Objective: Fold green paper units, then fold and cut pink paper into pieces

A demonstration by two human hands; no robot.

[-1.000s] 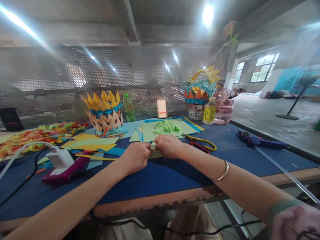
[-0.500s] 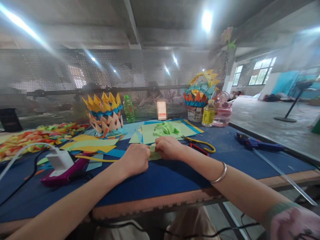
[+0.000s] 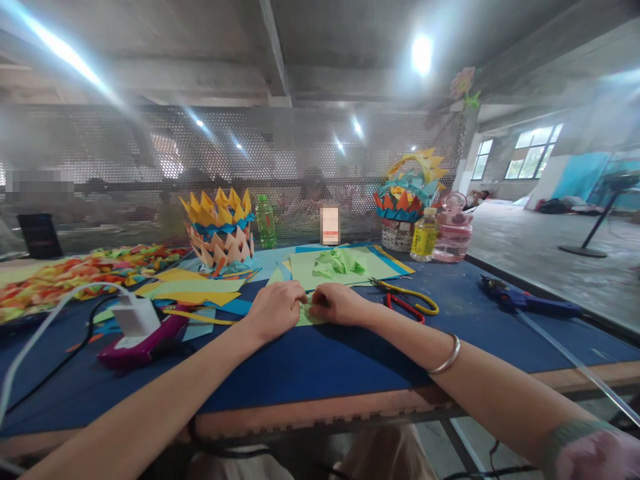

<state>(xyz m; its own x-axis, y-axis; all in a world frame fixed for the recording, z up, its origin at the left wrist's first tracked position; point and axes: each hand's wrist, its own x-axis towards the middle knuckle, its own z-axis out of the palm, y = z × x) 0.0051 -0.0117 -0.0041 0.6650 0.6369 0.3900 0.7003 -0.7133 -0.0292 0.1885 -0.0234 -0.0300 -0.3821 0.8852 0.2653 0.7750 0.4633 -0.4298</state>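
Near the middle of the blue table, my left hand (image 3: pixel 280 309) and my right hand (image 3: pixel 339 304) are closed side by side on a small light green paper piece (image 3: pixel 311 320), partly hidden by the fingers. Just behind them, folded light green pieces (image 3: pixel 340 263) lie in a pile on green paper sheets (image 3: pixel 303 268). Pliers with one yellow and one red handle (image 3: pixel 411 293) rest to the right of my right hand. Yellow, green and blue paper strips (image 3: pixel 195 287) lie left of my left hand.
A zigzag paper basket (image 3: pixel 223 233), a green bottle (image 3: pixel 265 223), a second basket (image 3: pixel 400 210), a yellow bottle (image 3: pixel 425 237) and a pink bottle (image 3: pixel 454 233) stand behind. A purple power strip (image 3: pixel 145 347) is left, a blue glue gun (image 3: pixel 525 300) right.
The view has shifted, so the table things appear farther right and slightly lower. My hands stay close together on the green paper, with the fingers turned a little differently.
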